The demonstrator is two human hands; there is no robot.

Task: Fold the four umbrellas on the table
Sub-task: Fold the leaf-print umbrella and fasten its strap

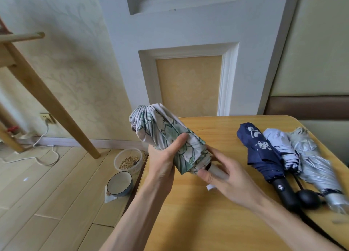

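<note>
The floral umbrella [166,135] is held above the left edge of the table [217,222], slanting from its bunched tip at the far left down to its handle [217,170] at the near right. The left hand [162,161] grips the gathered canopy from the near side, thumb lying across the cloth and fingers curled behind it. The right hand [226,177] is closed round the pale handle just below the canopy's hem, thumb on the near side. A small white tab [210,187] shows under this hand.

Three more umbrellas lie folded side by side on the right of the table, well apart from the hands, handles toward the near side: a navy umbrella [262,152], a pale blue umbrella [283,146] touching it, and a silver umbrella [313,160] at the far right.

On the floor left of the table stand a bowl [119,183] and, just beyond it, a clear tub [128,161] with grain in it. A white cable [43,156] trails from a wall socket [47,117].
</note>
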